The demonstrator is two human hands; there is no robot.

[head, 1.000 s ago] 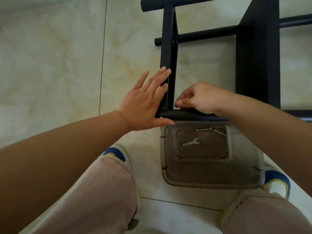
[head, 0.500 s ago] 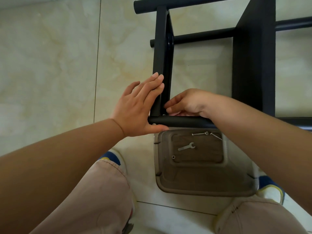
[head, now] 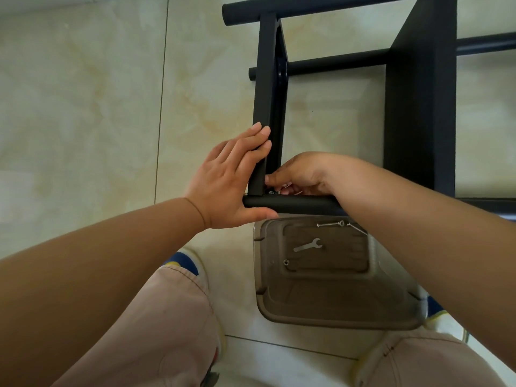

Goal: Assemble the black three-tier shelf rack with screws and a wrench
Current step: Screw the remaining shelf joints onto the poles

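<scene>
Against the left hand (head: 223, 185), whose straight fingers (head: 252, 143) are pressed flat, the rack (head: 268, 107) crossbar is steadied on the floor (head: 83, 107), the thumb laid under the near tube. Just right of those fingers, at the corner joint, a small screw (head: 271, 192) is pinched by the curled right hand (head: 301, 174). Below both hands, a wrench (head: 308, 245) lies in a tray (head: 335, 317), untouched.

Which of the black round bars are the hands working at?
The nearest round bar, just above the plastic bin. The left hand braces its end; the two farther bars are untouched.
</scene>
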